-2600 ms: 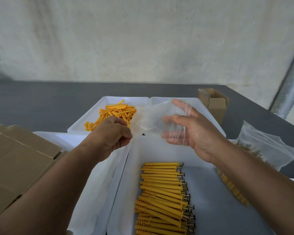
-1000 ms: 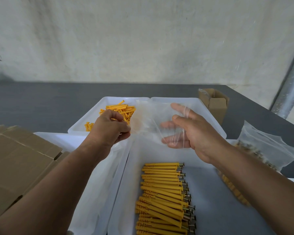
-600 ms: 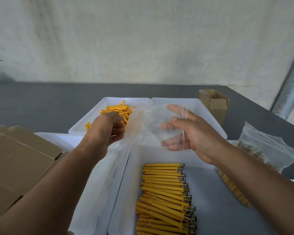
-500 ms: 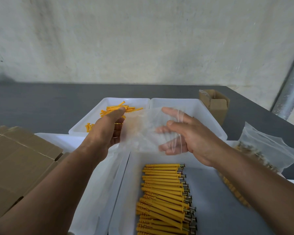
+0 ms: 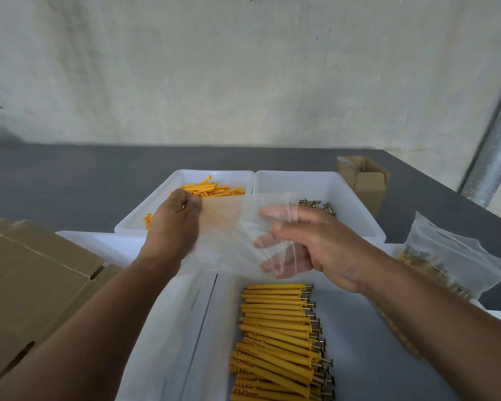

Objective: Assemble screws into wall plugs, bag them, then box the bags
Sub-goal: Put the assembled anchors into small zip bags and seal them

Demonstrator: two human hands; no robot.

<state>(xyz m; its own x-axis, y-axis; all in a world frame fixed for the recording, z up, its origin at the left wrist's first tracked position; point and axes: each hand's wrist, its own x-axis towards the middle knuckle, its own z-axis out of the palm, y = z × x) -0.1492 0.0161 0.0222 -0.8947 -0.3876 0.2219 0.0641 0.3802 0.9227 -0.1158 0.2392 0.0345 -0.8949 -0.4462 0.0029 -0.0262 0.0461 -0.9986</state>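
Rows of yellow plastic wall plugs with screws fitted lie in the near white plastic tray. Just above this tray's far edge, a clear empty plastic bag is stretched between both hands. The left hand pinches its left edge, and the right hand grips its right side, fingers visible through the film. Beyond the tray lie loose orange plugs and loose metal screws.

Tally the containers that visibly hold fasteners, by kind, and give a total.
White trays: 3 (plug tray, screw tray, assembled-plug tray)
Clear bags: 1 (filled bag)
Total: 4
The empty bag is excluded.
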